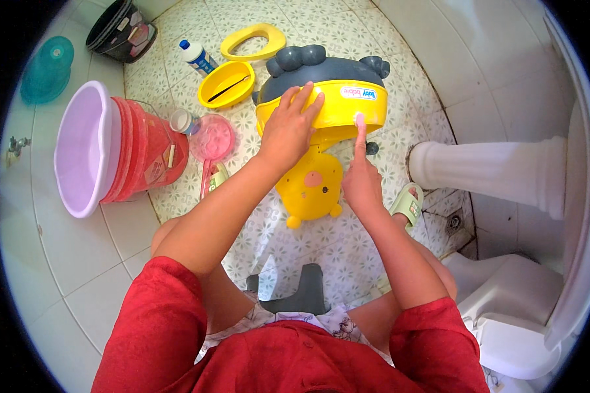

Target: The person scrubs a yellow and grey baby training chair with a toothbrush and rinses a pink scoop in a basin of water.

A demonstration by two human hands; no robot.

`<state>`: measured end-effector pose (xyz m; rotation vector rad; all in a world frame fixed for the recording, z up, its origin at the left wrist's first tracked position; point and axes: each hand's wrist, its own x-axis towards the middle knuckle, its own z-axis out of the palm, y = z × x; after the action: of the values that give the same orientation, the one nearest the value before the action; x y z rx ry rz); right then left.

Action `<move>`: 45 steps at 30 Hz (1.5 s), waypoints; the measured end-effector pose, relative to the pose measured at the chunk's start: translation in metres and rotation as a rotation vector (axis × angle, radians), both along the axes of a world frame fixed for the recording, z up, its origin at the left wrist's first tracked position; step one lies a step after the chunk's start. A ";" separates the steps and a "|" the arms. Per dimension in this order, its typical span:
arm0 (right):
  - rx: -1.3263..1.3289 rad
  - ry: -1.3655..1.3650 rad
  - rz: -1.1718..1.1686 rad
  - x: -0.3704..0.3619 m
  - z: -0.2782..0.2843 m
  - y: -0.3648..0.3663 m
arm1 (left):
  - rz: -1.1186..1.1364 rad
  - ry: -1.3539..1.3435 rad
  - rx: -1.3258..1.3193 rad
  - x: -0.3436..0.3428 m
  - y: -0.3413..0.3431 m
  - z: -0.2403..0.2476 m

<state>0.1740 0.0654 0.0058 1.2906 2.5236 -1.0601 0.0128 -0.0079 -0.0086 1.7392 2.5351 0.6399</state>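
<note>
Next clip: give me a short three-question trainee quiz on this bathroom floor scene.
1. True or false: the left hand lies flat on the yellow and grey potty.
2. What does the right hand press against the potty's rim? A) a brush B) a white cloth or pad C) a bottle
3. What colour is the basin stacked in the red bucket?

Key: 1 true; 2 B; 3 light purple.
</note>
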 end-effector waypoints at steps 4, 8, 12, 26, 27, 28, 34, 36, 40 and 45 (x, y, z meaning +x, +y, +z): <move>0.042 -0.029 0.014 0.001 -0.010 0.002 | 0.004 -0.012 -0.002 0.000 0.001 0.001; 0.015 -0.038 0.054 -0.004 -0.002 -0.003 | 0.018 -0.003 -0.005 0.000 0.000 0.000; 0.012 0.051 0.126 -0.002 -0.007 -0.007 | 0.017 -0.007 -0.002 0.001 0.000 0.000; 0.040 -0.015 0.045 -0.007 0.005 -0.008 | 0.016 -0.010 0.003 0.001 0.000 0.001; 0.039 -0.014 0.045 -0.007 0.005 -0.007 | 0.019 -0.008 0.001 0.001 0.000 0.001; 0.048 -0.011 0.035 -0.007 0.005 -0.006 | 0.022 -0.006 -0.001 0.001 0.000 0.001; 0.014 -0.043 0.130 -0.008 0.002 -0.007 | 0.018 0.006 -0.001 0.001 0.001 0.000; 0.010 -0.060 0.208 -0.007 -0.001 -0.009 | 0.017 0.002 -0.001 0.001 0.001 0.000; 0.108 -0.075 0.332 -0.005 -0.003 -0.010 | 0.016 0.009 0.008 0.001 0.001 0.000; 0.047 -0.077 0.193 -0.006 0.005 -0.009 | 0.014 -0.005 0.020 0.001 0.000 0.001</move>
<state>0.1681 0.0562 0.0109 1.0495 2.5668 -0.8984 0.0137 -0.0076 -0.0080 1.7258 2.5482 0.6722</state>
